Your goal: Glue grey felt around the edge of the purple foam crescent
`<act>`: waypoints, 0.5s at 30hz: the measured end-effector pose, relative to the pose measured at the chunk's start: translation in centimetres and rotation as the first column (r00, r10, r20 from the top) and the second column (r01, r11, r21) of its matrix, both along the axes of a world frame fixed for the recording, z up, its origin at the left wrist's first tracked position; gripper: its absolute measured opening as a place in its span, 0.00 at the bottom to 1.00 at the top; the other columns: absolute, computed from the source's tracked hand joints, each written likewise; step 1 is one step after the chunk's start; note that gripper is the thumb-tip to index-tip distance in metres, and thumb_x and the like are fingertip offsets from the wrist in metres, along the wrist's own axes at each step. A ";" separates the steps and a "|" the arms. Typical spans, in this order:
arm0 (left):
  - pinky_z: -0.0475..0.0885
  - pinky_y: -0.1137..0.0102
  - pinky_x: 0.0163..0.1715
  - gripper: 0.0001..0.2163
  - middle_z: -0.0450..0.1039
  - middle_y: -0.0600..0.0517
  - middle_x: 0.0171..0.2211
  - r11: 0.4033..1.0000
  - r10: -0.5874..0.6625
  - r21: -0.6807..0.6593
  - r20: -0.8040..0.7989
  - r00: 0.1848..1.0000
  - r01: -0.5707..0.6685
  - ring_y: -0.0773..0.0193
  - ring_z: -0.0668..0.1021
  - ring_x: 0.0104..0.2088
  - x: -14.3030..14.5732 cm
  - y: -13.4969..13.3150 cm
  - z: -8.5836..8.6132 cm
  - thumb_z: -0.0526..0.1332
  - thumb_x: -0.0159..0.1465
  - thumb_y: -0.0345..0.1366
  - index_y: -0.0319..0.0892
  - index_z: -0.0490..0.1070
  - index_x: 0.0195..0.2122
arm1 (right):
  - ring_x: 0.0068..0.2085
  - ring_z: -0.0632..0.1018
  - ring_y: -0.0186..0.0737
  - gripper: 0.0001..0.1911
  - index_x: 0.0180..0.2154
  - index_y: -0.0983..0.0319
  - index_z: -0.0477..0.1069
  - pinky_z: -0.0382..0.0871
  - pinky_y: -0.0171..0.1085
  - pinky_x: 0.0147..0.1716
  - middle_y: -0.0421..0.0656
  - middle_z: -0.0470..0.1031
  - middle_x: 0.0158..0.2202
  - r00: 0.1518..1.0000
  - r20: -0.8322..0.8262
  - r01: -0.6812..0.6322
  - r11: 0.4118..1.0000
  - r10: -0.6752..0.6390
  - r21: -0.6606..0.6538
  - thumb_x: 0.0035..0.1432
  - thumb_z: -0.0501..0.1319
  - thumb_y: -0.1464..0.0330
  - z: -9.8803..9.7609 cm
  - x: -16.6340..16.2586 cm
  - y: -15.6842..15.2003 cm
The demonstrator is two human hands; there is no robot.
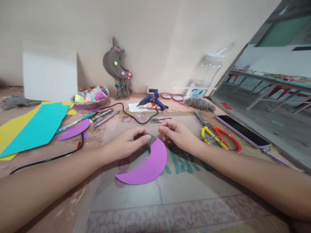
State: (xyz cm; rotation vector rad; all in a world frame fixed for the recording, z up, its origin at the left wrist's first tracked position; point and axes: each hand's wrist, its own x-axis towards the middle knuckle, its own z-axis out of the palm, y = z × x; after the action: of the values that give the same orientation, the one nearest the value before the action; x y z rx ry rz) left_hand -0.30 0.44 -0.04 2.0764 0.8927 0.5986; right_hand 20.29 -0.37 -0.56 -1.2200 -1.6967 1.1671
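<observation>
A purple crescent moon cutout (155, 161) lies low over the plastic-covered table, its tail pointing left. Grey yarn (153, 139) is wrapped round its upper tip. My left hand (132, 139) pinches the crescent at that wrapped tip between thumb and fingers. Just right of the tip, my right hand (176, 132) is closed in a pinch on what looks like the loose strand of the yarn; the strand itself is thin and barely visible. Behind the hands rests a pair of small pointed snips (160, 120).
A blue glue gun (154, 101) stands at the back, its black cord running left. Scissors (213, 131), a phone (243, 131) and a yarn skein (200, 104) lie right. Coloured sheets (39, 126), pens (106, 119) and a bowl (89, 104) sit left. A finished-looking grey moon (116, 63) hangs behind.
</observation>
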 end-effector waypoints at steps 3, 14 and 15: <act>0.64 0.73 0.27 0.11 0.70 0.54 0.25 0.998 0.031 -0.063 0.031 0.999 -0.029 0.67 0.71 0.27 0.2 -0.1 0.0 0.53 0.63 0.41 0.39 0.68 0.29 | 0.20 0.66 0.29 0.13 0.28 0.61 0.63 0.58 0.30 0.19 0.34 0.66 0.19 0.999 0.049 0.011 1.000 -0.012 0.023 0.57 0.56 0.59 -0.2 0.0 0.1; 0.63 0.74 0.22 0.11 0.70 0.55 0.23 0.968 0.175 -0.214 0.185 0.967 -0.134 0.68 0.70 0.23 0.5 0.4 -0.3 0.54 0.62 0.42 0.40 0.66 0.30 | 0.44 0.71 0.40 0.16 0.46 0.61 0.64 0.65 0.39 0.44 0.45 0.69 0.42 0.988 0.072 0.097 0.905 -0.139 0.414 0.61 0.53 0.59 0.1 1.0 0.4; 0.61 0.75 0.20 0.11 0.68 0.57 0.21 0.958 0.205 -0.241 0.212 0.955 -0.152 0.69 0.68 0.20 0.5 0.4 -0.3 0.53 0.62 0.43 0.41 0.65 0.30 | 0.42 0.71 0.39 0.15 0.44 0.61 0.64 0.65 0.38 0.43 0.45 0.69 0.40 0.987 0.070 0.102 0.910 -0.141 0.401 0.60 0.53 0.58 0.2 1.0 0.4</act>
State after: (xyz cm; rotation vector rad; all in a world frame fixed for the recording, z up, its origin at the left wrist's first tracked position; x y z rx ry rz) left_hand 0.17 0.86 -0.30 1.6946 0.9683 0.7867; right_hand 21.30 0.00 -0.37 -1.1194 -1.7919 0.6519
